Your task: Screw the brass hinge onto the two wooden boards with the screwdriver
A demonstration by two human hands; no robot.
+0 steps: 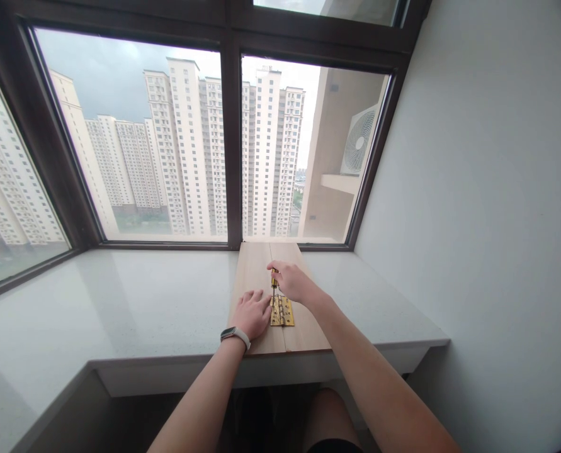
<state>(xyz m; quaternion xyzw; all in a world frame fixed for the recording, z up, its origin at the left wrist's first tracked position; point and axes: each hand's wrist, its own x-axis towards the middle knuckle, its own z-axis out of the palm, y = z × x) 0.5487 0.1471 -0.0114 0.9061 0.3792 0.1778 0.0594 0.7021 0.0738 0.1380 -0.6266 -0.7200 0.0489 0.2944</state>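
Observation:
Two pale wooden boards (254, 264) lie side by side on the white sill, their seam running away from me. A brass-coloured hinge (282, 311) spans that seam, with several dark holes or screws in its leaves. My right hand (289, 278) is closed around the yellow-and-dark handle of a screwdriver (274, 278). The shaft points down, upright, at the hinge's left leaf; its tip is too small to make out. My left hand (254, 313) lies flat on the left board, fingers spread, fingertips beside the hinge's left edge. A light-strapped band is on that wrist.
The white stone sill (167, 308) reaches to both sides, with its front edge close to my knees. A dark-framed window (234, 145) rises right behind the boards. The plain wall (473, 189) stands on the right.

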